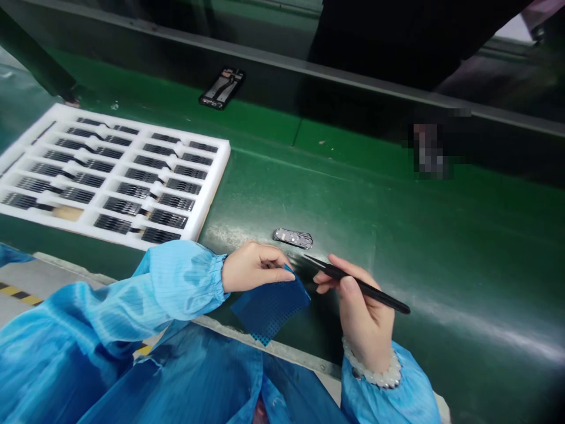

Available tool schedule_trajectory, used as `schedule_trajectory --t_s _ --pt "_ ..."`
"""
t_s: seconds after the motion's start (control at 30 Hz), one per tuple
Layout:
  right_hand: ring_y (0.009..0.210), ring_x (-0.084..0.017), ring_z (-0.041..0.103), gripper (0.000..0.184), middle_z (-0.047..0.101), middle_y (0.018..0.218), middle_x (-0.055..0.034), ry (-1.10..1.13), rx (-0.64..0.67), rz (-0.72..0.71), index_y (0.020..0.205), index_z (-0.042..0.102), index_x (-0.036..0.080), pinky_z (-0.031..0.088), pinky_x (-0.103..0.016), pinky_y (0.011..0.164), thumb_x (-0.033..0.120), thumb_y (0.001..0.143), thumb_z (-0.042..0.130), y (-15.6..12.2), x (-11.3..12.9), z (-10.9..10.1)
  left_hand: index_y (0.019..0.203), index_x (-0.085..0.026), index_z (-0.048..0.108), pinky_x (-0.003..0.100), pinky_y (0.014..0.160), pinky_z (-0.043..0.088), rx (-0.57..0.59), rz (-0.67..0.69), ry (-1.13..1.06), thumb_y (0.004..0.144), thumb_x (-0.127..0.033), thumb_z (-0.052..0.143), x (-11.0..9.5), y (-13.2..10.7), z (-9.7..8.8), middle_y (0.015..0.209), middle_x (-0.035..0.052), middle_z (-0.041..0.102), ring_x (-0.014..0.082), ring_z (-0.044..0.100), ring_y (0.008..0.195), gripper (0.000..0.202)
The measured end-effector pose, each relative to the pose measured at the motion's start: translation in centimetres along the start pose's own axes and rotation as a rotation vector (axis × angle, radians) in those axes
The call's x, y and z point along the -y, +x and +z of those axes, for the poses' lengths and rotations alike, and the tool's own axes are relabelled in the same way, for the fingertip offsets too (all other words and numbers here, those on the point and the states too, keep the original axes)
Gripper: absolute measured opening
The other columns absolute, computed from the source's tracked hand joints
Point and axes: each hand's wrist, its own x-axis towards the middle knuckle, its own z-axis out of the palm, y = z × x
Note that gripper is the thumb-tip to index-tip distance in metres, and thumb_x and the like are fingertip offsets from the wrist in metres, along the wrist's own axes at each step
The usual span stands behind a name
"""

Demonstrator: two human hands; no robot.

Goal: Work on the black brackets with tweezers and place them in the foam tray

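Left fingers (279, 275); blue sheet (271, 309) between (edge hidden)

Tweezers (371, 291) and 1 foam parts tray (223, 151) show an electronics workshop.

A broad green table (441, 247) filled most of the view, its surface smooth and glossy, with small pale marks and scuffs. Along its near side ran a worn, pale edge (300, 357). Toward the back, a thin dark seam (298, 132) crossed the green. Behind, a dark panel (353, 106) rose to a grey rail (375, 84), which sloped down from upper left to right. Past the rail the room was mostly black, its details lost. At lower left lay a grey floor (62, 281) with yellow-and-black striped tape (20, 292). Light made a long, whitish streak across the table's right side and a softer shine nearer the middle.
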Motion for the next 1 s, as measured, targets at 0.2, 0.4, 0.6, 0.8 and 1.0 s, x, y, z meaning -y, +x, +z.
schedule_trajectory --t_s 0.2,0.4,0.6,0.8,1.0 --pt "0.075 -0.013 0.07 0.022 0.072 0.088 -0.0012 -0.035 0.099 0.074 0.102 0.069 0.029 0.059 -0.024 0.07 0.021 0.082 0.066 0.57 0.87 -0.1 0.075 -0.011 0.069 0.016 0.055 0.046 0.019 -0.041 -0.009 0.074 -0.033 0.065 0.2 0.06 -0.04 0.066 0.0033 0.067 0.0094 0.058 0.058 0.023" --pt "0.075 -0.016 0.072 0.02 0.072 0.093 -0.0029 -0.061 0.095 0.065 0.099 0.07 0.027 0.061 -0.029 0.072 0.021 0.08 0.067 0.65 0.9 -0.22 0.073 -0.01 0.067 0.015 0.051 0.043 0.012 -0.087 -0.055 0.074 -0.031 0.065 0.18 0.16 -0.05 0.061 0.0015 0.064 0.0079 0.055 0.053 0.021" --pt "0.074 -0.018 0.073 0.014 0.075 0.086 -0.0036 -0.066 0.093 0.117 0.093 0.07 0.023 0.063 -0.029 0.071 0.025 0.079 0.068 0.76 1.04 0.31 0.075 -0.01 0.068 0.015 0.05 0.041 0.021 -0.087 -0.021 0.075 -0.03 0.065 0.07 0.14 -0.05 0.061 0.001 0.064 0.0075 0.053 0.053 0.02" --pt "0.071 -0.017 0.073 0.012 0.075 0.084 -0.0033 -0.074 0.084 0.102 0.091 0.07 0.022 0.063 -0.028 0.068 0.023 0.079 0.068 0.91 1.1 0.45 0.075 -0.011 0.069 0.014 0.048 0.038 0.026 -0.087 0.016 0.075 -0.03 0.064 -0.13 0.17 -0.12 0.058 -0.0006 0.062 0.0062 0.049 0.051 0.019" --pt "0.07 -0.017 0.073 0.012 0.074 0.083 -0.004 -0.091 0.085 0.08 0.091 0.07 0.021 0.063 -0.028 0.065 0.024 0.081 0.066 0.67 1.1 0.36 0.072 -0.011 0.068 0.013 0.046 0.035 0.029 -0.091 0.039 0.075 -0.031 0.064 -0.25 0.21 -0.17 0.055 -0.0018 0.058 0.0049 0.045 0.049 0.021"
